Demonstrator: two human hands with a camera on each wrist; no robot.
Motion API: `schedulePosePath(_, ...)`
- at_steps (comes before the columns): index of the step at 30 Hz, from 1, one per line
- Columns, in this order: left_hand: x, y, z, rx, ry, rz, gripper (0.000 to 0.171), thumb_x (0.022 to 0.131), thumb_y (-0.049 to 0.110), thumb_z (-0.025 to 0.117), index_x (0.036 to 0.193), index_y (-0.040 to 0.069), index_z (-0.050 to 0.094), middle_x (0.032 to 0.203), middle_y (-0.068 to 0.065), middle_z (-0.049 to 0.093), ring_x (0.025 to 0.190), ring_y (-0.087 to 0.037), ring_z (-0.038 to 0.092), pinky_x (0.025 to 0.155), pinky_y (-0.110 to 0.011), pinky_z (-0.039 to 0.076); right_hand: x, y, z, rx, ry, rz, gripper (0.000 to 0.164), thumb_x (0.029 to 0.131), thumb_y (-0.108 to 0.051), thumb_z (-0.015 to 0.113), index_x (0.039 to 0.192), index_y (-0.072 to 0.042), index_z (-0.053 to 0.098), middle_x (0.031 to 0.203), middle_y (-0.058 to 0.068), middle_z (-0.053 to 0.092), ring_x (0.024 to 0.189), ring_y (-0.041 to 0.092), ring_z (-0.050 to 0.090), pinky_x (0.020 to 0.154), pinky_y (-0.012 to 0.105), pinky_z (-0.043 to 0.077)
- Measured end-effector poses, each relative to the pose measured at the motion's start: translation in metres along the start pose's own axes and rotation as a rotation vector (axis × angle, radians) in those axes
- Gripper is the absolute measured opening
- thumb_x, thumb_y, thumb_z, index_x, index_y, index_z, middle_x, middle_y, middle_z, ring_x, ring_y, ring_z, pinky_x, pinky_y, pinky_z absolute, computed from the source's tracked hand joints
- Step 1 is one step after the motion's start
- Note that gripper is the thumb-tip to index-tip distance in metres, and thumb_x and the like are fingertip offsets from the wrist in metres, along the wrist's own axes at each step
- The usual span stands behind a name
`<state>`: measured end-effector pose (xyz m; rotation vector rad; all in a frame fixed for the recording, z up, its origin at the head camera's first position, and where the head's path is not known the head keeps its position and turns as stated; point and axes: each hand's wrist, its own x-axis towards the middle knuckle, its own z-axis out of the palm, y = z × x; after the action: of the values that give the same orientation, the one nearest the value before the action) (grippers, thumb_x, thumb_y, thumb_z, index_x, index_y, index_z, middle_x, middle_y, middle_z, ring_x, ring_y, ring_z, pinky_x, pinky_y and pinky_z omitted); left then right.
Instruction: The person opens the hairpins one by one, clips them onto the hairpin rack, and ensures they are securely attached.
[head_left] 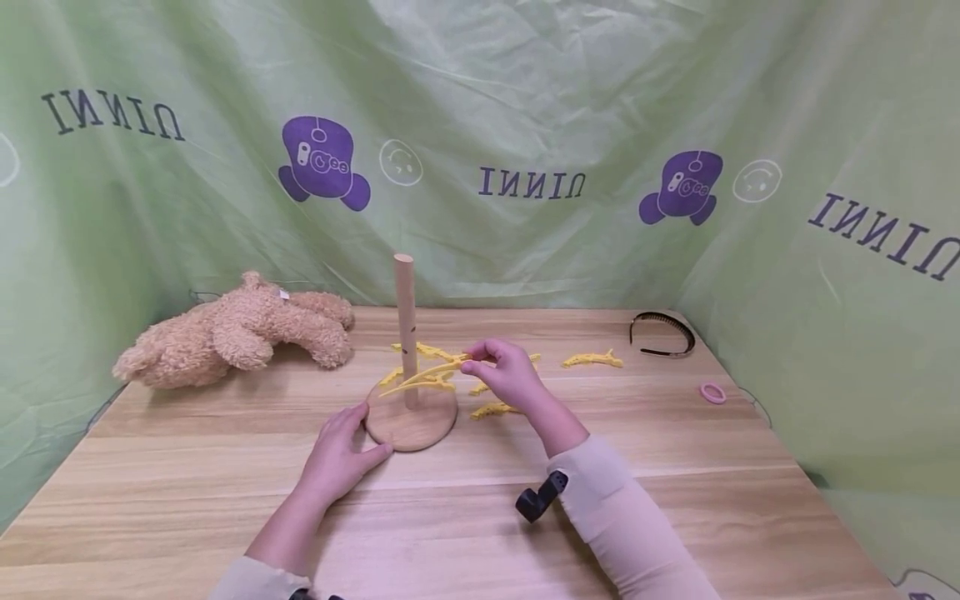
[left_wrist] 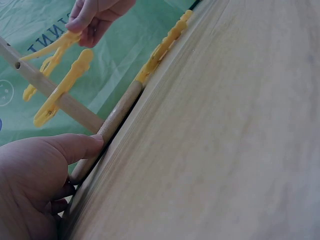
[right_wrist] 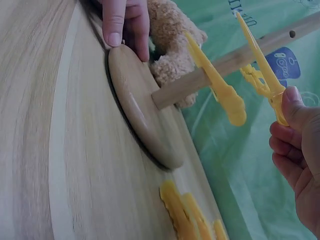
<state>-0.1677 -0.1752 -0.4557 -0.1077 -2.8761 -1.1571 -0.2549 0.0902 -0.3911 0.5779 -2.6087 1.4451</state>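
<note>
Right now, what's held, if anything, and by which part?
Right grip: a yellow clip, pinched at the end where its two prongs meet. Left grip: the round wooden base, held by its rim.

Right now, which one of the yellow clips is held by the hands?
The yellow clip pinched in the right hand, raised near the wooden post. The others are not held: one crosses the post, and more lie on the table.
</note>
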Motion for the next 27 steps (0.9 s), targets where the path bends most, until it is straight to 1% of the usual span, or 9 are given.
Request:
schedulePosePath(4,-0.001,0.000,0.000,0.004,-0.005,-0.003,0.080,0.085,0.031,0.074,0.145,-0.008,0.039,0.149,-0.031,0.040,0.141,-0.048,0.029,0.118,-0.059,0.023,0.003,-0.004,0.007,0.000,-0.027,0.014,0.017,0.087,-0.018,0.074,0.098,-0.005,0.070,0.104,0.010,0.073,0.107,0.026,0.067,0.085,0.034,0.059)
schedulePosePath(8,-0.001,0.001,0.000,0.011,-0.014,-0.007,0.080,0.085,0.032,0.074,0.145,-0.008,0.038,0.149,-0.031,0.040,0.141,-0.048,0.029,0.118,-0.059,0.023,0.006,-0.006,0.012,-0.008,-0.046,0.034,0.018,0.088,-0.020,0.074,0.098,-0.006,0.070,0.105,0.009,0.073,0.108,0.026,0.067,0.085,0.034,0.059)
schedulePosePath(12,-0.001,0.001,0.000,0.006,-0.024,-0.016,0.080,0.085,0.031,0.074,0.146,-0.008,0.037,0.150,-0.031,0.039,0.142,-0.047,0.028,0.119,-0.058,0.023,0.007,-0.008,0.015,-0.035,-0.055,0.040,0.019,0.087,-0.021,0.074,0.099,-0.007,0.070,0.102,0.009,0.073,0.107,0.025,0.066,0.087,0.036,0.058)
schedulePosePath(18,0.000,0.001,0.001,-0.003,-0.016,-0.012,0.079,0.085,0.029,0.074,0.145,-0.008,0.038,0.149,-0.031,0.039,0.142,-0.047,0.028,0.119,-0.058,0.023,0.008,-0.011,0.017,-0.053,-0.077,0.026,0.021,0.088,-0.021,0.074,0.102,-0.007,0.070,0.100,0.009,0.072,0.108,0.025,0.066,0.090,0.038,0.057)
schedulePosePath(27,-0.001,0.003,-0.003,0.010,-0.032,-0.027,0.080,0.086,0.032,0.073,0.146,-0.007,0.037,0.150,-0.031,0.037,0.143,-0.048,0.027,0.119,-0.058,0.022,0.006,-0.013,0.016,-0.036,-0.110,0.052,0.028,0.088,-0.024,0.074,0.110,-0.008,0.069,0.106,0.008,0.071,0.116,0.027,0.063,0.097,0.043,0.054)
